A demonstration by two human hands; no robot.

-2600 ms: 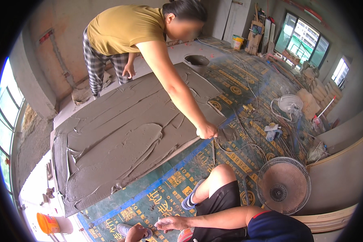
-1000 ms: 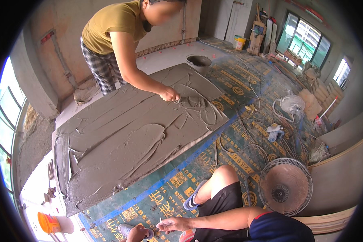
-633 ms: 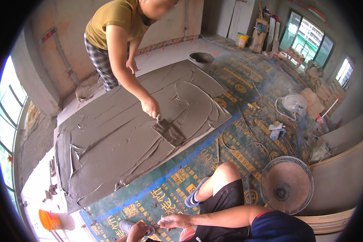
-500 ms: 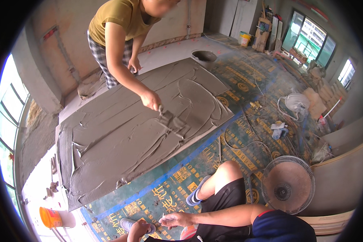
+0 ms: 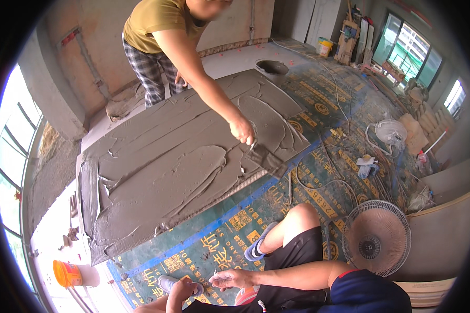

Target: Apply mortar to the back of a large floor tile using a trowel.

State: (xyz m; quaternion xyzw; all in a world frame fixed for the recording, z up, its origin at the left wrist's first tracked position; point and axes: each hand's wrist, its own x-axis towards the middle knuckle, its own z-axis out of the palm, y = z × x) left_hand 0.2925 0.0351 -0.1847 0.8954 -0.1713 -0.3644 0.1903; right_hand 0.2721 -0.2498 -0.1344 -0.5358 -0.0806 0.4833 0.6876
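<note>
Seemingly, the co-worker (image 5: pixel 154 21) spreading wet grey mortar (image 5: pixel 156 156) needs level strokes next; right hand (image 5: pixel 233 279) pinches a slim white stick (image 5: pixel 214 272); left hand (image 5: pixel 184 287) unclear.

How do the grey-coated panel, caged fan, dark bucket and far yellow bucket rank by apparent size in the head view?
Largest first:
Grey-coated panel
Caged fan
Dark bucket
Far yellow bucket (distance shrinks it)

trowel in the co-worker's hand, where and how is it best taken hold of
Probably by the handle, from the far side of the gray-coated panel, where the co-worker's hand grips it: its visible part is narrow and points that way, while the broad, flat blade is smeared gray.
</note>
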